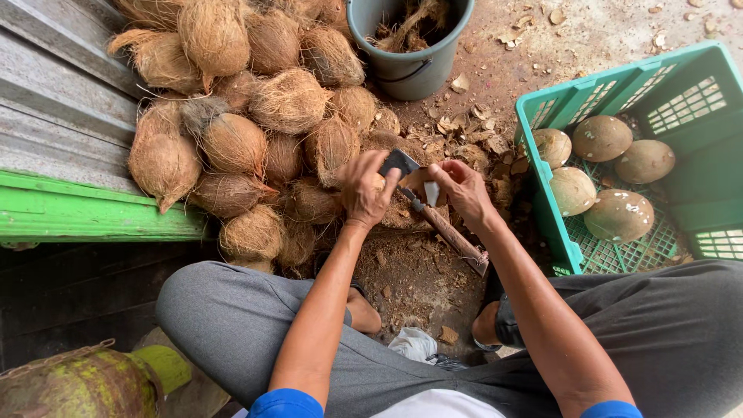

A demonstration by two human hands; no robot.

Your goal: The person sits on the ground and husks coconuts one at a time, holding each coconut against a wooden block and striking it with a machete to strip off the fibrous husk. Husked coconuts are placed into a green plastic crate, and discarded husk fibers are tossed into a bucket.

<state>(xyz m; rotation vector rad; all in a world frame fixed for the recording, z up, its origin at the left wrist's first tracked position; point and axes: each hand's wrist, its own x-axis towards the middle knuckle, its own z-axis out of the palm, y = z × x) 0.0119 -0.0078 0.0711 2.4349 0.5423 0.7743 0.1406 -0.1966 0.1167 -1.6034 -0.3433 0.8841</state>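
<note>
Teal plastic crate [542,116] holding five husked pale coconuts [601,138], grey bucket [406,73] of husk scraps, wooden-handled cleaver [433,213] between knees, blade up-left, handle down-right, right hand [457,188] gripping it, left hand [368,190] clasping a brown fibrous coconut [402,210].

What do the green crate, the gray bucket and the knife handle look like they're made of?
The green crate looks like molded plastic: uniform colour, lattice walls and floor, slight sheen. The gray bucket also seems plastic, smooth and matte, with a thin dark bail handle. The knife handle, below the right hand, appears to be worn brown wood, rough and dull; the blade by the left hand looks like dark metal.
</note>
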